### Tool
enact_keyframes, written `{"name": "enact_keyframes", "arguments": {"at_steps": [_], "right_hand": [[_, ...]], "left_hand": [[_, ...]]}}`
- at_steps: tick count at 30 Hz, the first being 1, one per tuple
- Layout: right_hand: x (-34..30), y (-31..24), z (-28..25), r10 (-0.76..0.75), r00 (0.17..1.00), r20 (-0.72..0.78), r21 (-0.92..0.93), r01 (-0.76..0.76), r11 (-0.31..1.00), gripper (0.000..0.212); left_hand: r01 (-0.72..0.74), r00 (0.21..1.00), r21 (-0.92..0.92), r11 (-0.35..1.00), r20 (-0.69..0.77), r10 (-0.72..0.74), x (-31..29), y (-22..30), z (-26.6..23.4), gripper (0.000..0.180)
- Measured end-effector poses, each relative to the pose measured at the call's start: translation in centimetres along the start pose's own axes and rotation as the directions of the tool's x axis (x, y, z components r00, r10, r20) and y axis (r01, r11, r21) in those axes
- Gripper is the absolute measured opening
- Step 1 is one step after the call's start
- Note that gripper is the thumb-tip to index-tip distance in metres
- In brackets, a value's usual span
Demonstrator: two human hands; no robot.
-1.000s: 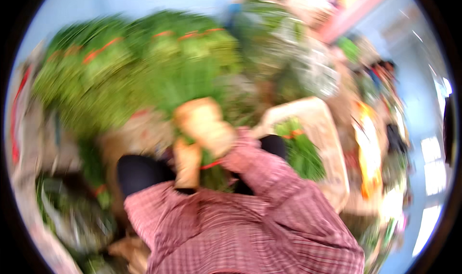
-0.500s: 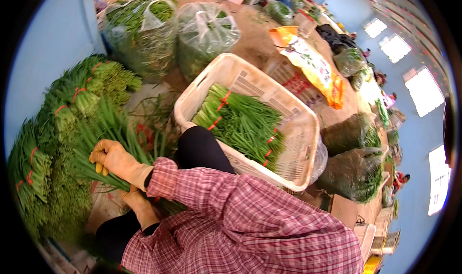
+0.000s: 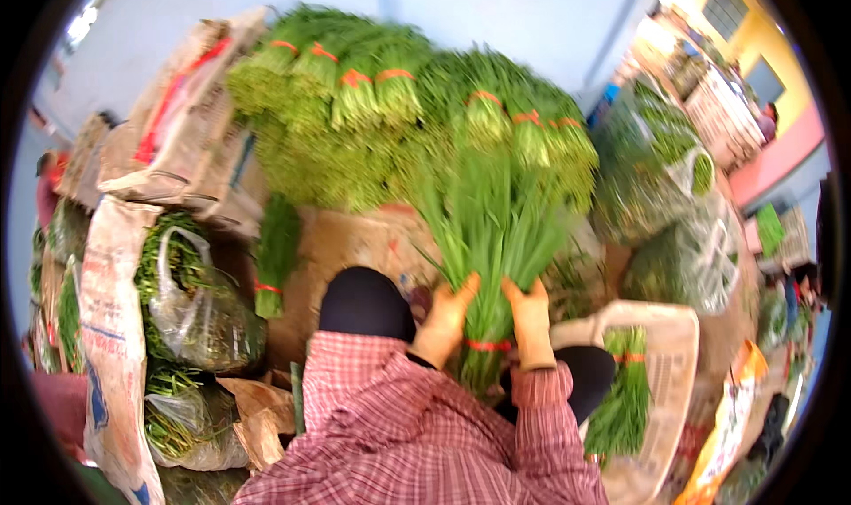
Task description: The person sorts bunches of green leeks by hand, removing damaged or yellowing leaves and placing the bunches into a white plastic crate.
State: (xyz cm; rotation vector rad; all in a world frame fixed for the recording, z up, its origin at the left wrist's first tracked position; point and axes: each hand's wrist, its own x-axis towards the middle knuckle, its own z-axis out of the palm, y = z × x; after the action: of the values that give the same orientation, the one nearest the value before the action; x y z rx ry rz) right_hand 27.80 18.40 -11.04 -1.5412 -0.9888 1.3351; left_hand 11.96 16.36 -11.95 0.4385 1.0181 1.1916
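Note:
Between my knees stands a bunch of long flat green leaves, like garlic chives [image 3: 483, 305], tied near its lower end with a red band and fanning out at the top. My gloved left hand [image 3: 446, 321] is closed around its left side, thumb up against the leaves. On the other side my gloved right hand [image 3: 530, 321] grips it the same way. Beyond the leaf tips lies a long heap of banded green bunches [image 3: 355, 106] against the wall. By my right knee, a pale plastic crate [image 3: 678, 345] holds tied chives [image 3: 625, 390].
To the left are a clear bag of greens [image 3: 208, 319], an upright printed sack [image 3: 111, 319] and brown sacking [image 3: 177, 141]. A single tied bunch [image 3: 277, 257] lies on the floor [image 3: 346, 234]. Large clear bags [image 3: 651, 159] stand at the right, with an orange-and-white sack [image 3: 731, 416] beyond the crate.
My view has swung left toward the wall heap, so the crate now sits at the lower right. My hands, earlier at the leaves and lower down, are now side by side around the bunch.

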Motion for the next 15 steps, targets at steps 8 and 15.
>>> {"name": "enact_keyframes", "arguments": {"at_steps": [8, 15], "right_hand": [[-3.6, -2.8, -0.8, -0.172, 0.981, -0.085, -0.264, 0.144, 0.954, 0.093], [-0.4, 0.3, 0.3, 0.031, 0.973, 0.23, 0.173, -0.073, 0.982, 0.075]], "left_hand": [[0.036, 0.981, -0.071, 0.997, -0.189, -0.049, 1.3, 0.8, 1.2, 0.059], [-0.192, 0.864, -0.031, 0.981, 0.47, 0.183, 1.0, 2.3, 0.7, 0.087]]}}
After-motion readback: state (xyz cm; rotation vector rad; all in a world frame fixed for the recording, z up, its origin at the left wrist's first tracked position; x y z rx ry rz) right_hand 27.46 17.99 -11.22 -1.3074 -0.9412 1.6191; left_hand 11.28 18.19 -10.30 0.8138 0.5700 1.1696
